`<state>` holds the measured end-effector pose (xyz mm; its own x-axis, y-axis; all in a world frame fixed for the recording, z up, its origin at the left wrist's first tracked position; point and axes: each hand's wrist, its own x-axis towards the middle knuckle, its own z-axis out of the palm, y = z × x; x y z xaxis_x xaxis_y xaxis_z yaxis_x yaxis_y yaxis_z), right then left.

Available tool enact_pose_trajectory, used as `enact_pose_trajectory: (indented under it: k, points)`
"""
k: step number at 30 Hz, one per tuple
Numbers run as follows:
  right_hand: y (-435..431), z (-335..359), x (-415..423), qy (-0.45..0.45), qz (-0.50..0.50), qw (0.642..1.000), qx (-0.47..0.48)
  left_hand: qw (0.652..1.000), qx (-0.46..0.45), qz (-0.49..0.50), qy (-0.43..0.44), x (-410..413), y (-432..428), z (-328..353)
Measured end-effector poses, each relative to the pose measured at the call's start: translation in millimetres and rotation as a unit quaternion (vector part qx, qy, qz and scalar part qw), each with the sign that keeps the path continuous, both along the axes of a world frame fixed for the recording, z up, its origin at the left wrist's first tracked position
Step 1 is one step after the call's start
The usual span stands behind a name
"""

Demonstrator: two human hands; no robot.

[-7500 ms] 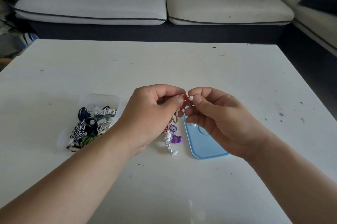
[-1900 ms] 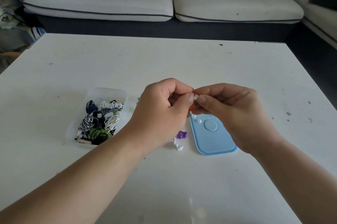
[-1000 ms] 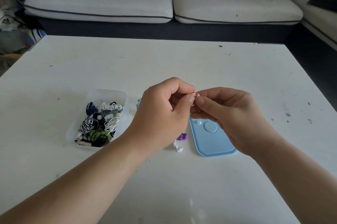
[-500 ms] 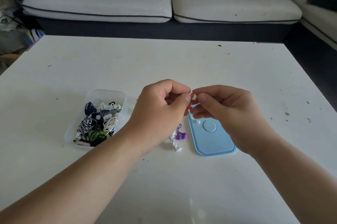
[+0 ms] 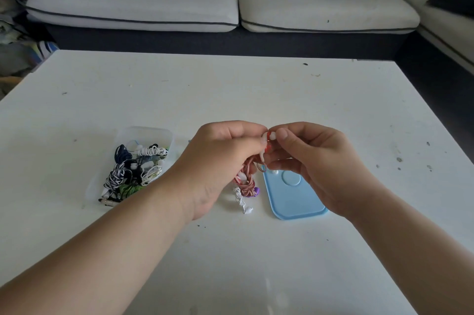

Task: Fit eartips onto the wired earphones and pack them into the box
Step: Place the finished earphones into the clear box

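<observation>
Left hand (image 5: 225,158) fingers curled, pinching red earphone (image 5: 266,147) above far left corner of blue lid (image 5: 295,202); right hand (image 5: 315,163) pinches white eartip (image 5: 272,136) against it; red cable (image 5: 246,180) dangles just left of lid; clear box (image 5: 143,131) of coiled earphones (image 5: 133,171) further left of lid

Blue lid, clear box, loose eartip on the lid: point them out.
blue lid (image 5: 293,200), head view, bare flat middle
clear box (image 5: 143,131), head view, far rim
loose eartip (image 5: 275,172), head view, its top

Clear plastic box (image 5: 143,132), smooth blue plastic lid (image 5: 295,199), scuffed matt table (image 5: 230,89)
</observation>
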<state>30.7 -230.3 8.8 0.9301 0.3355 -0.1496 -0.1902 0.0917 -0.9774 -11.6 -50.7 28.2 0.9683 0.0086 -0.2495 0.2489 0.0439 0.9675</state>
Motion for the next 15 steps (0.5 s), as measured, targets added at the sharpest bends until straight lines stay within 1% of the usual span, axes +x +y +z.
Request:
enact_pose_trajectory:
  k: [3,6,8,9,10,12,13,15]
  points:
    - [0,-2,2,0.016,-0.003,1.0,-0.005,0.999,-0.014,-0.033,-0.001,-1,0,-1]
    - [-1,-2,5,0.035,-0.012,0.999,-0.014,1.0,-0.013,-0.002,0.003,0,-1,-6]
    - [-2,-7,10,0.047,-0.052,0.996,-0.053,0.999,-0.012,0.028,0.014,2,1,-8]
    - [-3,-13,13,0.042,-0.072,0.991,-0.105,0.999,-0.011,0.039,0.018,3,2,-9]
    - [-5,-21,17,0.028,-0.082,0.98,-0.179,0.999,-0.009,0.048,0.02,3,3,-9]
    - [-6,-41,22,-0.016,-0.056,0.939,-0.34,0.998,-0.006,0.063,0.028,4,5,-10]
    - [-5,-51,23,-0.035,-0.031,0.916,-0.399,0.997,-0.008,0.067,0.032,4,6,-10]
    - [-3,-67,25,-0.057,0.003,0.883,-0.467,0.997,-0.016,0.072,0.035,3,7,-11]
